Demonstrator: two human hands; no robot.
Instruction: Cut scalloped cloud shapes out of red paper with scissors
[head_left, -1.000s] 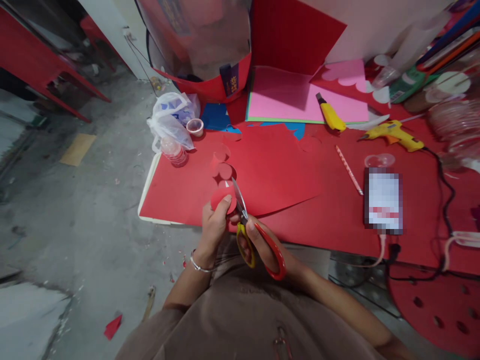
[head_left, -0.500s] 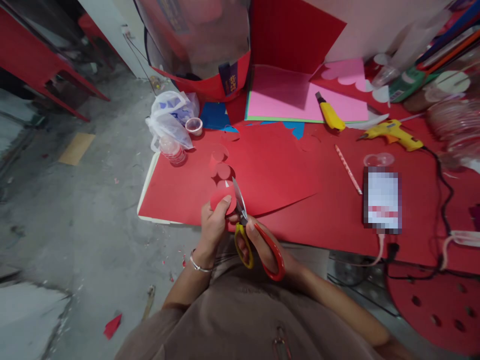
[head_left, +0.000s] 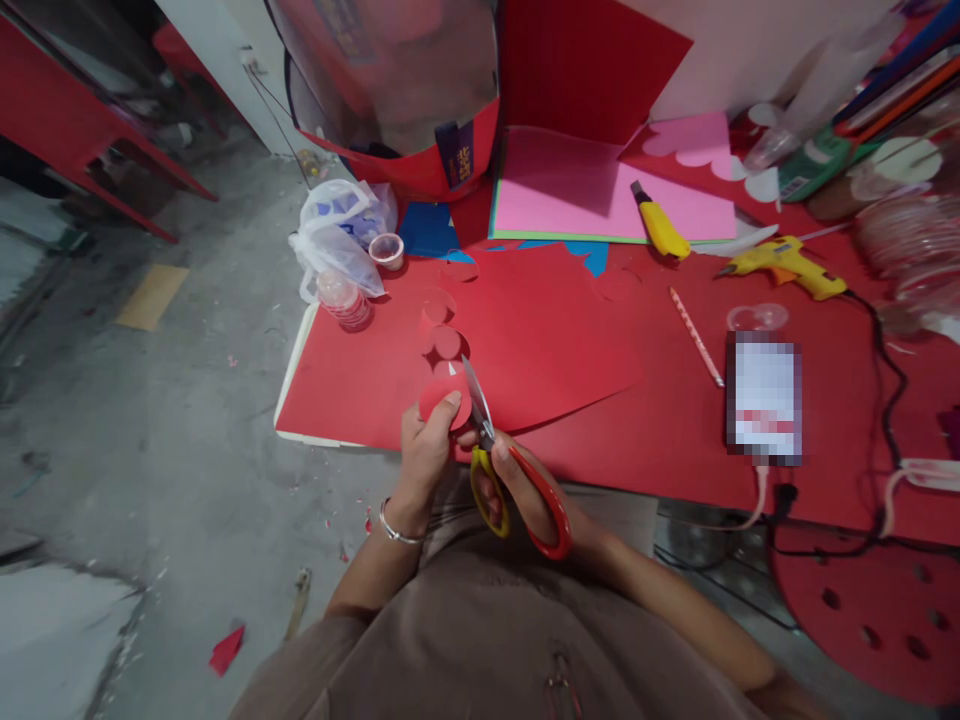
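Observation:
My left hand pinches a round piece of red paper between thumb and fingers, just over the table's near edge. In my right hand is a pair of scissors with one yellow and one red handle loop. Their blades point away from me and lie along the right side of the paper piece. Whether the blades touch the paper I cannot tell. Just beyond are small red paper circles, lying on a large red sheet.
A white plastic bag and stacked clear cups stand at the left. Pink paper, a yellow cutter knife, a yellow glue gun, a pencil and a blurred-out phone with a cable lie rightward.
Almost nothing differs. The scissor blades look slightly closer to the red paper piece, and both hands keep their grip.

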